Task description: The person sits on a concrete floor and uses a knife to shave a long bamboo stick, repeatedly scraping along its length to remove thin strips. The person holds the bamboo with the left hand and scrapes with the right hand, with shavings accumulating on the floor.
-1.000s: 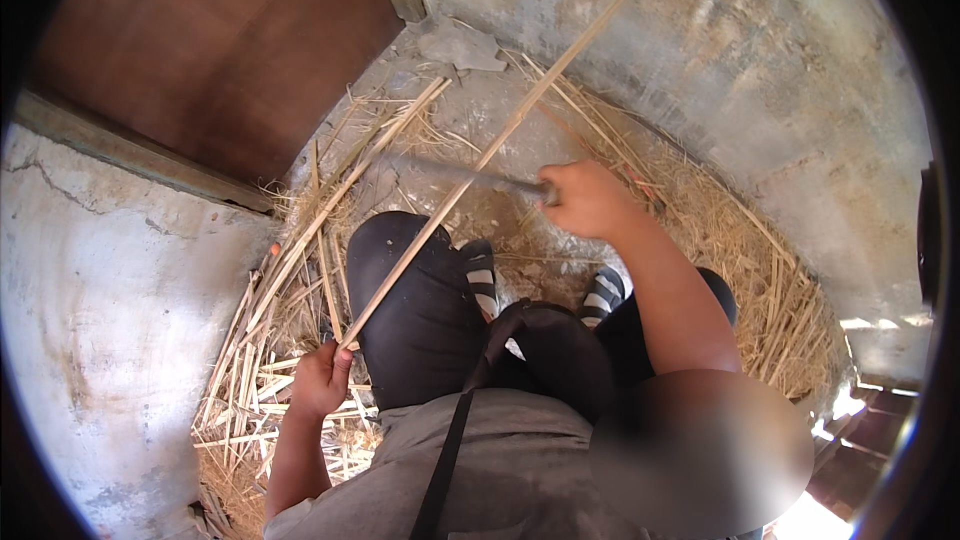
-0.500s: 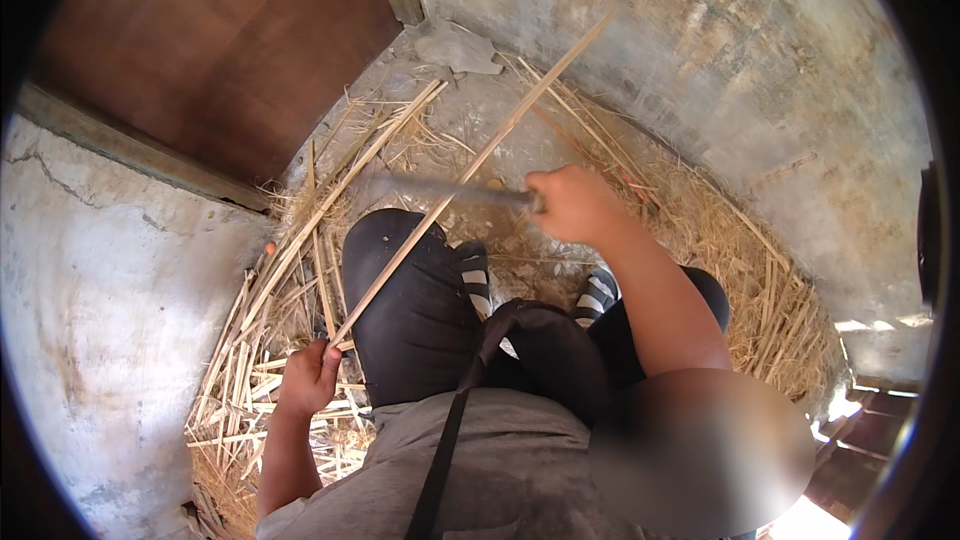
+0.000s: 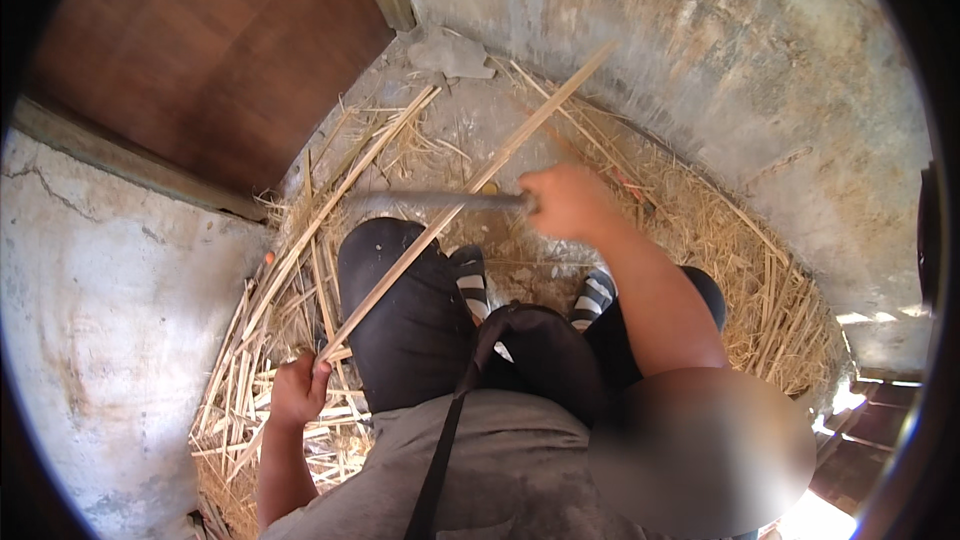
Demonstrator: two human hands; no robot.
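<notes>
A long pale bamboo strip (image 3: 525, 130) runs from lower left to upper right across my thigh. My left hand (image 3: 299, 387) is closed around its lower end, beside my left knee. My right hand (image 3: 568, 202) is wrapped round the handle of a long grey knife (image 3: 415, 201), its blade pointing left and somewhat blurred by motion. The blade crosses the strip just beyond my knee. Whether its edge bites into the strip, I cannot tell.
Several split bamboo strips (image 3: 340, 190) lie in a pile on my left. Shavings (image 3: 770, 310) heap up on the right along the stained wall (image 3: 720, 70). A brown panel (image 3: 210, 50) stands at the far left, and a flat stone (image 3: 452, 55) rests in the far corner.
The strip has been drawn back toward me, its far tip now lower in view. My left hand has shifted slightly down and left. The knife blade sits a little lower and nearer level.
</notes>
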